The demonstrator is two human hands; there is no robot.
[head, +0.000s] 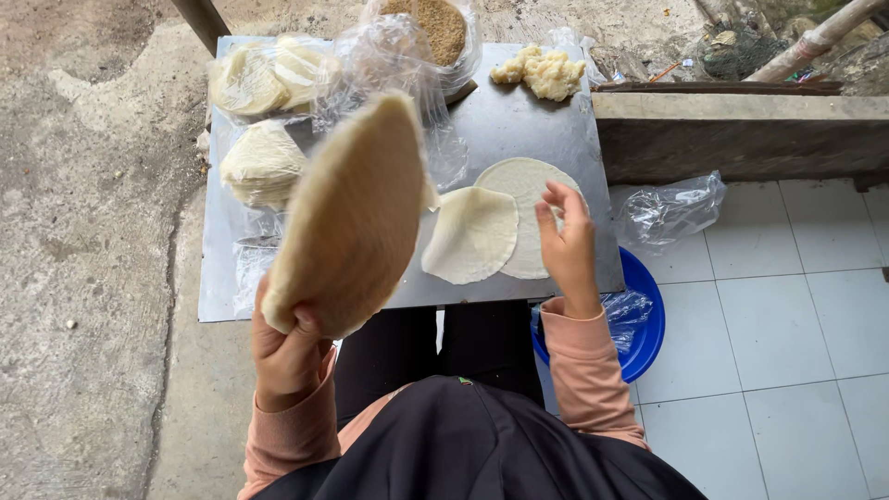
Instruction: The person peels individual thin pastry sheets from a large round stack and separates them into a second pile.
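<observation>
Metal bench [519, 116]: grey sheet top, standing between rough concrete on the left and white floor tiles on the right.
Left hand [287, 347]: at the near left edge of the bench, fingers curled tight round the lower end of a stack of round wrappers [356, 213], which stands tilted up off the bench.
Right hand [567, 243]: over the right part of the bench, fingers loosely bent and slightly apart, fingertips touching the edge of a flat wrapper [523, 181]; it grips nothing that can be seen.
Second flat wrapper [472, 236]: lies just left of the first, overlapping it.
Bagged wrappers [264, 167]: pale rounds in clear plastic at the left of the bench, with another bag [264, 79] at the far left corner.
Brown crumbs [435, 28]: in a clear bag at the far edge, centre.
Pale lumpy filling [546, 72]: a heap at the far right of the bench.
Blue basin [648, 319]: on the tiles at the near right, partly under the bench, plastic inside.
Loose plastic bag [667, 208]: on the tiles just right of the bench.
Sleeves: pink, over dark clothing.
</observation>
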